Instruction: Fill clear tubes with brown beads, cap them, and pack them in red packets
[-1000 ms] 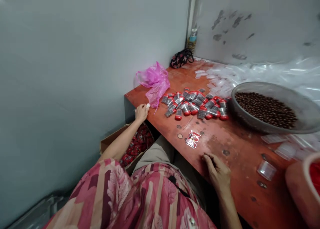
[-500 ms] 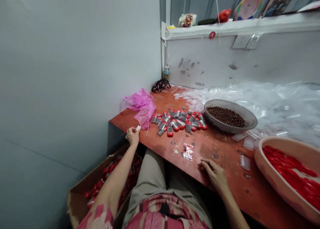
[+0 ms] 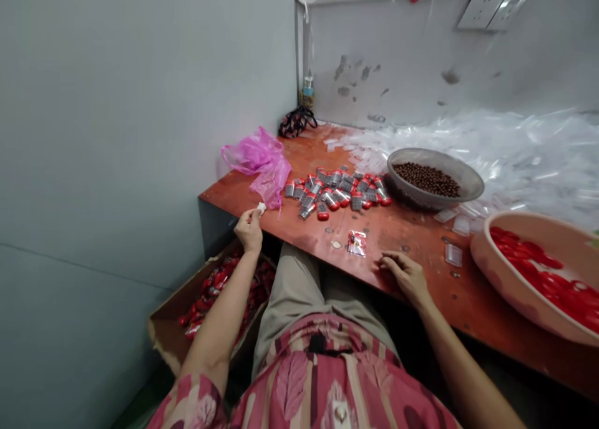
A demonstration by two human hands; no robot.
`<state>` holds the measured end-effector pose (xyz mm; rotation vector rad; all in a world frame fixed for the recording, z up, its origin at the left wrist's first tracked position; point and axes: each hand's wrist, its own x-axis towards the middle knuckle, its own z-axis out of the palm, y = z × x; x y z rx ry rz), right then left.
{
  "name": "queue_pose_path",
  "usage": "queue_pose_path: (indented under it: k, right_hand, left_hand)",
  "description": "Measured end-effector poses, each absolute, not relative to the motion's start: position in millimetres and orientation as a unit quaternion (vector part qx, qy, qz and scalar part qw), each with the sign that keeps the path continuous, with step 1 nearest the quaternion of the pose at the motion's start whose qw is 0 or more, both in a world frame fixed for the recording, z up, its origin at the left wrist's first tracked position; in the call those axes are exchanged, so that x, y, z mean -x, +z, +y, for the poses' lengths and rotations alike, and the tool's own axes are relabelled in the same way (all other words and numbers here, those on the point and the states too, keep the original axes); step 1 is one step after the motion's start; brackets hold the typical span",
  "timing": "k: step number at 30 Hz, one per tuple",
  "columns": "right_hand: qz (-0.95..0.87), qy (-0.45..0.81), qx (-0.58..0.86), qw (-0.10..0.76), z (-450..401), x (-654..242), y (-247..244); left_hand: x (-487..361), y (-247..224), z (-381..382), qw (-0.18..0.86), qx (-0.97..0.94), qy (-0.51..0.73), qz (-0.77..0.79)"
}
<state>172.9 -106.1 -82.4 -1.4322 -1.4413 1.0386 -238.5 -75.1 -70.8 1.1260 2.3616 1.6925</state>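
Observation:
My left hand [image 3: 249, 231] is closed in a pinch on a small crumpled white piece [image 3: 261, 208], perhaps tissue, at the table's front left edge. Just behind it lies a thin pink plastic bag [image 3: 262, 158]. My right hand [image 3: 407, 274] rests at the table's front edge, fingers loosely bent and a little apart, with nothing visible in them. To its left lies a small shiny red printed packet [image 3: 357, 243]. Farther back is a pile of small clear containers with red ends and dark contents [image 3: 332, 195].
A grey bowl [image 3: 397, 189] of small brown balls stands behind, near a heap of clear plastic pieces [image 3: 524, 148]. The pink tub [image 3: 486, 260] at right holds red parts. Below left, a cardboard box [image 3: 163, 329] contains red items. A wall [image 3: 116, 136] borders the left side.
The view has tilted downward, so the table appears higher and the shelf is out of sight. My left hand keeps the white piece; my right hand stays at the edge.

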Motion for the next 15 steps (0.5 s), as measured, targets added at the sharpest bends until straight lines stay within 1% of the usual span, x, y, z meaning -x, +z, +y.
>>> queue_pose_path:
  k: [3,7,9,12,15]
  right_hand:
    - [-0.595,0.405,0.559,0.413,-107.0,-170.3,-77.8]
    - [-0.596,0.423,0.550,0.404,-104.1,-172.5,-75.6]
    - [-0.587,0.440,0.546,0.405,-103.1,-175.4,-76.4]
    - [-0.596,0.438,0.543,0.398,-102.8,-179.2,-79.6]
    - [-0.611,0.421,0.547,0.387,-102.4,-180.4,-82.6]
  left_hand:
    - [196.7,-67.5,-92.0,0.032,-0.501,0.531,0.683]
    - [128.9,-67.2,-97.7,0.042,-0.660,0.452,0.598]
    - [108.6,-69.0,-98.2,0.043,-0.711,0.423,0.561]
    - [109.7,-73.8,-106.5,0.016,-0.721,0.437,0.537]
    - [126.7,-75.1,-118.0,-0.006,-0.680,0.472,0.562]
